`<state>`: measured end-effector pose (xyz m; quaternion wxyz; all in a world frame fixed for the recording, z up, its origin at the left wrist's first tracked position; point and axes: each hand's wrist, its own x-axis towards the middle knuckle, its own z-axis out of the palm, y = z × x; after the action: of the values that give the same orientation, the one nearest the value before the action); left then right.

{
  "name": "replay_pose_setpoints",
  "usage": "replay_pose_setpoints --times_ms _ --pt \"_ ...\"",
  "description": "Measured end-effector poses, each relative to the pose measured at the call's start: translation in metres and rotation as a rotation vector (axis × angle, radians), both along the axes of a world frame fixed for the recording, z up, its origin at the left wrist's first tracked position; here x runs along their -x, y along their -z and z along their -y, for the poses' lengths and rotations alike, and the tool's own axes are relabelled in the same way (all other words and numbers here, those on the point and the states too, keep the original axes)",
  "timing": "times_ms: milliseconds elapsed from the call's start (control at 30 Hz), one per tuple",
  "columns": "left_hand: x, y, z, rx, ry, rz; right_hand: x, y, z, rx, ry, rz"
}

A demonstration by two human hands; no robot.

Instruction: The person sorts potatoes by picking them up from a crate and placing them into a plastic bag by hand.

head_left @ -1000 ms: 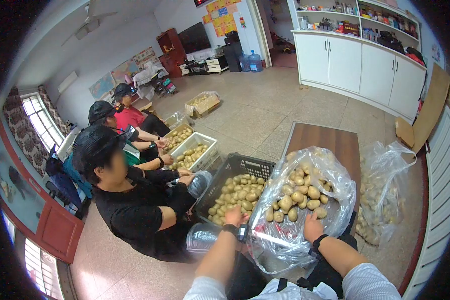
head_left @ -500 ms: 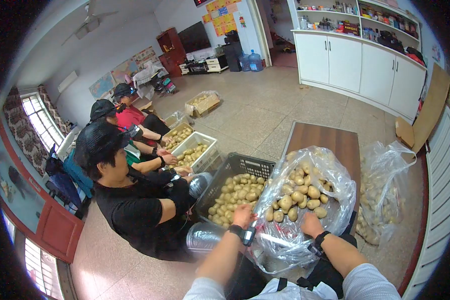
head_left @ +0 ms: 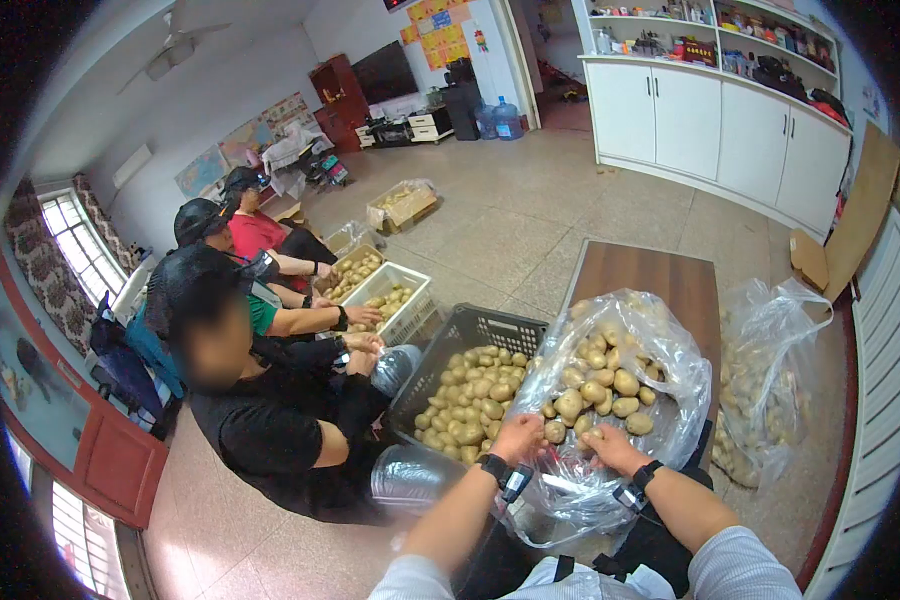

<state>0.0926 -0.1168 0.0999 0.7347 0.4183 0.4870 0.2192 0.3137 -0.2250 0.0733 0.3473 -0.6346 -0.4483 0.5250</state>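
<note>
A clear plastic bag (head_left: 685, 385) lies opened toward me, with many potatoes (head_left: 625, 383) heaped inside. At the bag's near left edge is my left hand (head_left: 520, 438), its fingers curled in toward the potatoes; what they hold, if anything, is hidden. My right hand (head_left: 615, 447) reaches into the bag's mouth, with its fingers closed around a potato at the front of the heap. Left of the bag stands a dark grey plastic crate (head_left: 503, 325) full of potatoes, close to my left hand.
The bag rests on a brown wooden table (head_left: 650, 270). Another potato bag (head_left: 770, 390) stands on the floor at right. A person in black (head_left: 270, 430) sits at left, with two more people beyond. Past the grey crate are a white crate (head_left: 417, 312) and a cardboard box (head_left: 405, 208).
My left hand has moved right, from the crate side onto the bag. My right hand has shifted slightly left and up to a potato. The neighbouring person's hands have risen slightly.
</note>
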Motion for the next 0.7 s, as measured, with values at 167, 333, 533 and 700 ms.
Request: replay_pose_setpoints --times_ms 167,333,533,700 --pt "-0.011 -0.004 0.013 0.029 0.159 -0.026 0.011 -0.016 0.002 0.004 -0.109 0.003" --pt "-0.014 -0.005 0.017 -0.026 0.384 -0.027 0.018 -0.007 0.006 -0.041 -0.125 -0.167" --pt "-0.015 -0.016 0.023 0.113 0.398 0.051 0.023 -0.011 0.007 -0.157 -0.218 -0.096" --pt "-0.010 -0.011 0.020 0.051 0.376 0.050 0.021 -0.009 0.007 -0.155 -0.180 -0.203"
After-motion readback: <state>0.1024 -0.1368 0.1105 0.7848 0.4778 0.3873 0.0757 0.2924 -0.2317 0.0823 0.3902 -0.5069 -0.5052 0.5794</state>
